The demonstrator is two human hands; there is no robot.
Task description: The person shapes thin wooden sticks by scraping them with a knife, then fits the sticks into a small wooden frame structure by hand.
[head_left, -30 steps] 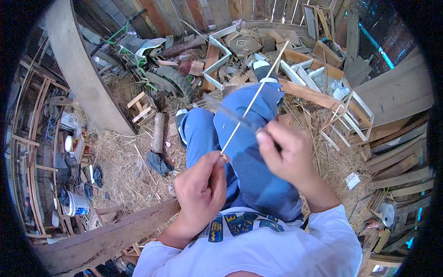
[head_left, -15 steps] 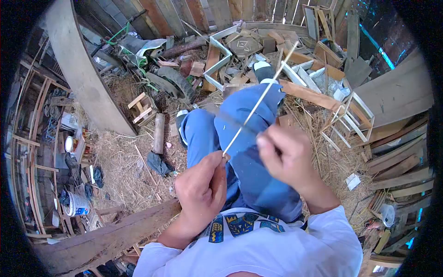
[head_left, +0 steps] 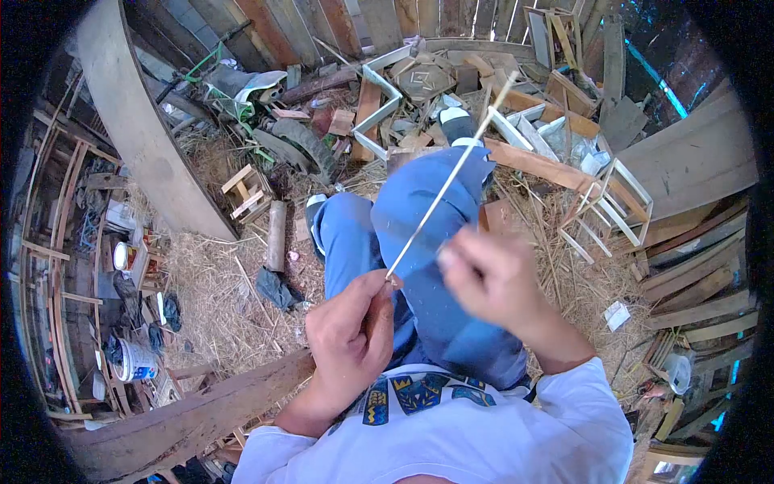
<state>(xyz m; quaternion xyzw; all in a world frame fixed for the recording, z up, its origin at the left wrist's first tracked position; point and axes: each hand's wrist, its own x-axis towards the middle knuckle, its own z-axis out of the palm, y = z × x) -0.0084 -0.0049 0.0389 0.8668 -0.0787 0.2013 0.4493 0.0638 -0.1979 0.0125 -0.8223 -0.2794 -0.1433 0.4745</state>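
Note:
My left hand (head_left: pixel 355 323) pinches the lower end of a thin pale wooden stick (head_left: pixel 441 192) between thumb and fingers. The stick slants up and to the right above my blue trouser legs, its far end near one shoe (head_left: pixel 458 125). To the right of the stick is my right hand (head_left: pixel 492 278), blurred by motion, with its fingers curled closed. Whatever it grips is too smeared to make out; no blade shows clearly now.
A wooden beam (head_left: pixel 193 407) runs at lower left. Scrap wood and white frames (head_left: pixel 617 206) lie ahead and right. A tall curved board (head_left: pixel 153 121), a black bag (head_left: pixel 276 287) and a white bucket (head_left: pixel 135 360) stand or lie left, with straw on the floor.
The dark thin blade seen earlier from my right hand across the stick is no longer distinct. My right hand has shifted slightly, while my left hand keeps its pinch on the stick.

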